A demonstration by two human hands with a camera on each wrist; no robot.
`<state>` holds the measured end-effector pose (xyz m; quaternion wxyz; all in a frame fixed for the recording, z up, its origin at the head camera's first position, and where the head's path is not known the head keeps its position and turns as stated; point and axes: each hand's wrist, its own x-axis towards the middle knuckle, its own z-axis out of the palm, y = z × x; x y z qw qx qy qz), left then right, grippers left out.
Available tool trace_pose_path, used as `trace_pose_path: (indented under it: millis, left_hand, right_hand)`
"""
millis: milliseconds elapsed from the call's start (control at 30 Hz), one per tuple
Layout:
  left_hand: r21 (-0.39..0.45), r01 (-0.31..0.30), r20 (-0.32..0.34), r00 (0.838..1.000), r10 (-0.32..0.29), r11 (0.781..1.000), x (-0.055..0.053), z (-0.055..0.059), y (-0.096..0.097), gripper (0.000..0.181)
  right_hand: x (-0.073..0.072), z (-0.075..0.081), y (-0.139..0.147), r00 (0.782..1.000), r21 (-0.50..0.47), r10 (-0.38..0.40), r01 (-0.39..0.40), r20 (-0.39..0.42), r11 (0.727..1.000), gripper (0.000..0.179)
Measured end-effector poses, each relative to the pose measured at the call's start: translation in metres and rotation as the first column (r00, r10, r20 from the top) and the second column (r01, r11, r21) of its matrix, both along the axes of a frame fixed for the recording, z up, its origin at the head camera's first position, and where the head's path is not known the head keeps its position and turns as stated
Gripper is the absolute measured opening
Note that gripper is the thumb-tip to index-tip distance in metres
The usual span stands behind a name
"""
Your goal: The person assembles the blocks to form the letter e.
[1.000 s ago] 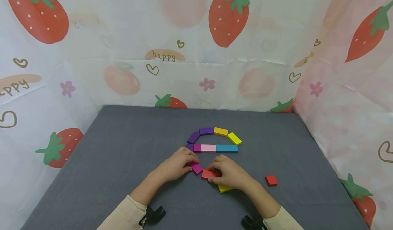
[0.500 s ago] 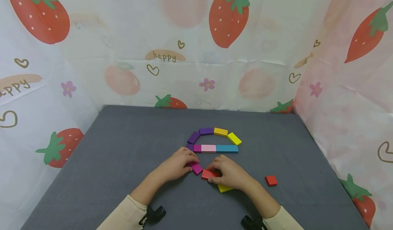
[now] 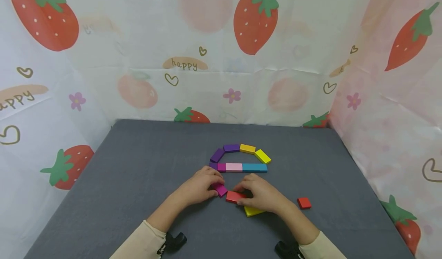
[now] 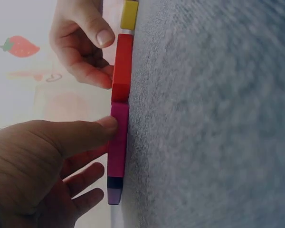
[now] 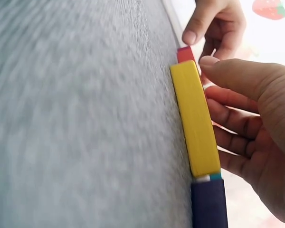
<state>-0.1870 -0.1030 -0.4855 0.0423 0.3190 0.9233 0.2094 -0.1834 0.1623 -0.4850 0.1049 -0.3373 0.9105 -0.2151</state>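
Note:
Thumb and fingers of my left hand (image 3: pixel 199 187) pinch a magenta block (image 3: pixel 221 190) lying on the grey cloth. A red block (image 3: pixel 233 196) lies end to end with it. My right hand (image 3: pixel 260 193) is over the red block's right part; in the left wrist view its thumb is off the block, while a fingertip touches or nearly touches the far side. Partly under that hand lies a yellow block (image 3: pixel 253 211). The right wrist view also shows a dark blue block (image 5: pixel 209 204) beyond the yellow one, hidden by the hand in the head view.
Behind the hands, purple blocks (image 3: pixel 231 148), an orange-yellow block (image 3: pixel 247 148) and a yellow block (image 3: pixel 263 156) form an arch. Magenta, pink (image 3: pixel 234 167) and blue (image 3: pixel 254 167) blocks make a straight row below it. A loose red block (image 3: pixel 304 203) lies at right.
My right hand has loosened and shifted slightly to the right, its thumb drawing away from the red block. The left hand and the blocks stay nearly in place.

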Motion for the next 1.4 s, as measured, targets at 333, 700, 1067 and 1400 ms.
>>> trace_pose_path:
  millis: [333, 700, 1067, 1400]
  left_hand:
    - [-0.02, 0.021, 0.02, 1.0, -0.021, 1.0, 0.004, 0.0, 0.011, 0.036]
    - [-0.041, 0.105, 0.028, 0.994, -0.104, 0.994, 0.007, 0.003, 0.028, 0.037]
    - [-0.083, 0.119, 0.056, 0.992, -0.115, 0.989, 0.003, 0.001, 0.043, 0.04]
    - [-0.099, 0.132, 0.085, 0.989, -0.123, 0.986, 0.001, -0.001, 0.051, 0.038]
  right_hand:
    - [0.001, 0.001, 0.02, 1.0, -0.035, 0.003, -0.003, 0.011, 0.999, 0.032]
    - [0.007, 0.001, 0.041, 0.999, -0.079, 0.051, -0.052, -0.017, 0.996, 0.031]
    - [0.011, -0.001, 0.056, 0.995, -0.125, 0.099, -0.097, 0.012, 0.987, 0.037]
    - [0.011, -0.004, 0.062, 0.993, -0.126, 0.102, -0.094, 0.054, 0.988, 0.041]
